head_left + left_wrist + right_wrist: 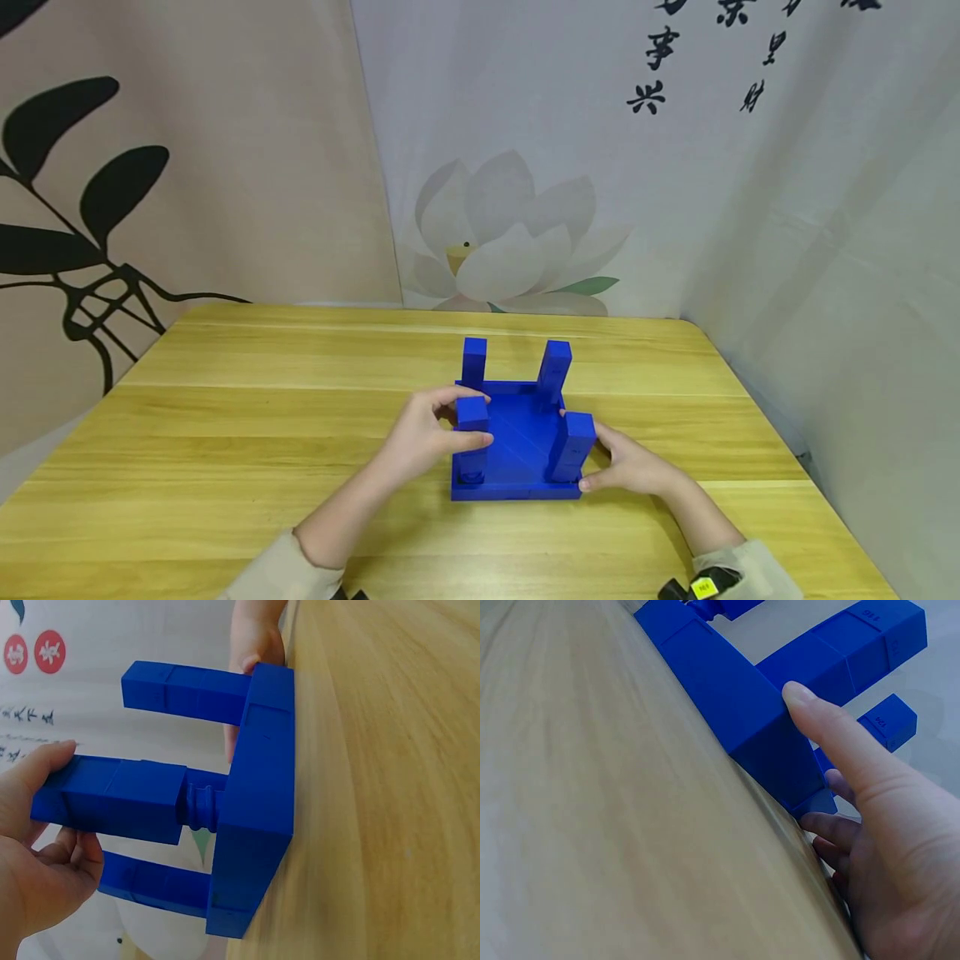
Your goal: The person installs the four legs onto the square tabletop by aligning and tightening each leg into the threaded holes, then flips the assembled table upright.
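Note:
A blue square base (pixel 517 442) with a raised rim lies on the wooden table, with a blue square post rising at each corner. My left hand (pixel 427 437) grips the near-left post (pixel 135 796) near its top, between thumb and fingers. In the left wrist view, a ribbed screw thread (pixel 201 807) shows between that post and the base, so the post is not flush. My right hand (pixel 633 462) holds the base by its right side, thumb (pixel 832 727) at the front corner. The near-right post (pixel 572 446) stands just beside it; some right fingers are partly hidden.
Two far posts, the far-left post (pixel 474 362) and the far-right post (pixel 553 371), stand on the base. The wooden table (pixel 262 433) extends around it. Behind hangs a printed curtain (pixel 525 125) with a lotus and dark characters.

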A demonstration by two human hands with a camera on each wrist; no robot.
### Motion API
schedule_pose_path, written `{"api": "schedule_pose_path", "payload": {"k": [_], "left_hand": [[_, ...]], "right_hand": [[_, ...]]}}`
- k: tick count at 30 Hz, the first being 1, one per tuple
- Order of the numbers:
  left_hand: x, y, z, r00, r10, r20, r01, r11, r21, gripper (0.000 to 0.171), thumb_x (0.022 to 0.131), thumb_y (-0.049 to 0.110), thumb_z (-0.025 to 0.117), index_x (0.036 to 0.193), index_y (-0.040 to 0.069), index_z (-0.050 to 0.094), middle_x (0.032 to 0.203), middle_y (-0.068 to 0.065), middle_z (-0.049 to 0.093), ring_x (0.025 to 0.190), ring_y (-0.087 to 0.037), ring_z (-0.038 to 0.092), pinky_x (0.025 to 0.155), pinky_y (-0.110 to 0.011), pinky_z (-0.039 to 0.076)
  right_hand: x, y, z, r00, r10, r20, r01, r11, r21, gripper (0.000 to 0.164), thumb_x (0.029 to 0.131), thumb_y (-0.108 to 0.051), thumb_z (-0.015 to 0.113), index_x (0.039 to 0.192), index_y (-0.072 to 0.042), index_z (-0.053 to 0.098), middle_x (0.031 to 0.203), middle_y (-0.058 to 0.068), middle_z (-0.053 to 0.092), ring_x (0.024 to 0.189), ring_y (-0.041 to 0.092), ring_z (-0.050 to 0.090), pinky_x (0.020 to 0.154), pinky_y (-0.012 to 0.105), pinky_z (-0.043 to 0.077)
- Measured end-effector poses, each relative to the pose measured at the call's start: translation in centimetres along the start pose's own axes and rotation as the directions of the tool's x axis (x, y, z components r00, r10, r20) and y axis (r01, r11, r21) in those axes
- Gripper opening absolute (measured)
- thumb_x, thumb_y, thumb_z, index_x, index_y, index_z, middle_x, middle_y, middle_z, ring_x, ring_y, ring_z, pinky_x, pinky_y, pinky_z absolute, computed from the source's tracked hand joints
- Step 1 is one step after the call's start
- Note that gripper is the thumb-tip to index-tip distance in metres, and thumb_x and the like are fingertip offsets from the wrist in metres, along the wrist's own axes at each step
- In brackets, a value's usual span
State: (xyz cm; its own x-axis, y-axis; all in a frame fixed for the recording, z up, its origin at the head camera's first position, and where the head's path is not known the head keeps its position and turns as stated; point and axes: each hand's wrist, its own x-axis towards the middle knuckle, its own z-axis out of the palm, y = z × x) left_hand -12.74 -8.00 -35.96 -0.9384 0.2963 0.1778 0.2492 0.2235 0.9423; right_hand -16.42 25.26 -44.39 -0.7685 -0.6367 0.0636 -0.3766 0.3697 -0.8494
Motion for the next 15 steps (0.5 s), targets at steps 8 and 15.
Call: {"api": "schedule_pose_path", "payload": {"k": [8, 15], "left_hand": [[0.09, -0.47, 0.35, 1.0, -0.021, -0.006, 0.021, 0.999, 0.032, 0.038, 0.07, 0.015, 0.087, 0.105, 0.012, 0.072, 0.09, -0.002, 0.063, 0.079, -0.022, 0.056, 0.058, -0.029, 0.046], [0.15, -0.61, 0.46, 1.0, -0.013, -0.014, 0.014, 1.0, 0.019, 0.038, 0.07, 0.017, 0.087, 0.105, 0.014, 0.072, 0.088, 0.0, 0.065, 0.079, -0.022, 0.058, 0.058, -0.029, 0.047]], "right_hand": [[0.05, -0.01, 0.04, 1.0, -0.003, 0.002, 0.003, 1.0, -0.003, 0.095, 0.075, -0.018, 0.083, 0.15, -0.005, 0.027, 0.15, 0.005, 0.036, 0.139, 0.029, 0.024, 0.111, 0.038, 0.016], [0.15, 0.1, 0.01, 1.0, -0.014, 0.003, 0.014, 1.0, 0.001, 0.097, 0.074, -0.018, 0.083, 0.151, -0.006, 0.025, 0.151, 0.004, 0.034, 0.139, 0.032, 0.021, 0.11, 0.047, 0.014]]}}
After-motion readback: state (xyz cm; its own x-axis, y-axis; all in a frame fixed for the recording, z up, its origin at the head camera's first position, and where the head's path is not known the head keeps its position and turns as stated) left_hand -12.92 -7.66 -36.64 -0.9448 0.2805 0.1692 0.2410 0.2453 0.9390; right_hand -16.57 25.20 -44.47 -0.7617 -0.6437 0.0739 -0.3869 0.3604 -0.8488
